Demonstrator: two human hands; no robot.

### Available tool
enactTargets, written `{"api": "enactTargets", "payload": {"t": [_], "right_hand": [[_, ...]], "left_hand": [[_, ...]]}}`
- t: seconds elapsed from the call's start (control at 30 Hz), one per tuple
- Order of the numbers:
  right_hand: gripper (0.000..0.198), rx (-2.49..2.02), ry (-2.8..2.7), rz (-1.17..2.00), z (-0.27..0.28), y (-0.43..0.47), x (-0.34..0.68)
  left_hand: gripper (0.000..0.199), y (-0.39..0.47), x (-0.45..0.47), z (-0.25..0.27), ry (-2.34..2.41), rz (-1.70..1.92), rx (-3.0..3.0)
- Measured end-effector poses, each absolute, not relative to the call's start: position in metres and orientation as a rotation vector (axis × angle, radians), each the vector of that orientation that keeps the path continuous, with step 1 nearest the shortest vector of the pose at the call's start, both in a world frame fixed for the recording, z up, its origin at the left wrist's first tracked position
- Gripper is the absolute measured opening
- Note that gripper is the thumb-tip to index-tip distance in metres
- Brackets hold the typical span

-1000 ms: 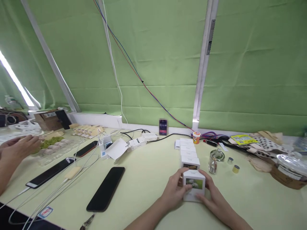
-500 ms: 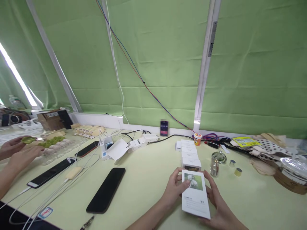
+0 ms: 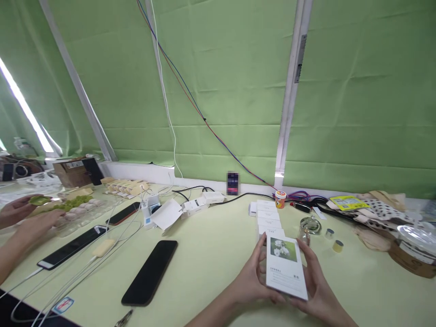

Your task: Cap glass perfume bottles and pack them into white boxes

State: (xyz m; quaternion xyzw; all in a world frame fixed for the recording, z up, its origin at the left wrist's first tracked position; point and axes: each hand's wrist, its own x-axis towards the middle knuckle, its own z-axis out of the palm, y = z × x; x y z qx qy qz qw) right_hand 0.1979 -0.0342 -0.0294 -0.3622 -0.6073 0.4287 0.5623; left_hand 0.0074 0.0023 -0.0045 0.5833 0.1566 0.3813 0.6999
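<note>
Between my two hands, near the front of the table, is a white card with a flower photo (image 3: 286,272) and small print below it. My left hand (image 3: 252,279) grips its left edge, with the thumb along the side. On the opposite edge my right hand (image 3: 315,279) closes its fingers round the card. Whether it is one card or a stack, I cannot tell. Just beyond it stands a row of small white boxes (image 3: 268,215), the nearest one partly covered by the card. A small glass bottle (image 3: 304,237) stands close behind my right fingers.
A black phone (image 3: 150,272) lies left of my arms, with charging cables and a second phone (image 3: 73,245) beyond. Another person's hands (image 3: 32,229) work over a clear tray (image 3: 70,229) at far left. Small cylinders (image 3: 338,246) and a lidded tub (image 3: 416,250) stand at right.
The card has moved slightly right and tilted up toward me. My left thumb has shifted off the photo to the card's left edge.
</note>
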Motion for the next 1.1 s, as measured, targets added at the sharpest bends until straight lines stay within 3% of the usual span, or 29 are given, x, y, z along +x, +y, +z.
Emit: {"api": "enactTargets", "payload": {"t": [0.43, 0.67, 0.8, 1.0, 1.1], "right_hand": [[0.100, -0.929, -1.564, 0.785, -0.028, -0.039, 0.191], [0.101, -0.815, -1.511, 0.990, -0.026, -0.038, 0.194], [0.077, -0.883, -1.372, 0.996, -0.034, -0.037, 0.191], [0.039, -0.937, -1.372, 0.885, -0.062, -0.023, 0.205], [0.032, -0.966, -1.542, 0.754, -0.068, -0.017, 0.212]], "left_hand": [[0.134, -0.002, 0.003, 0.010, 0.451, 0.823, 1.450], [0.115, -0.006, 0.005, 0.020, 0.550, 0.921, 1.682], [0.086, -0.005, 0.002, 0.029, 0.584, 0.917, 1.917], [0.113, 0.012, -0.016, 0.014, 0.639, 0.698, 2.254], [0.075, 0.017, -0.019, 0.006, 0.807, 0.704, 2.301]]}}
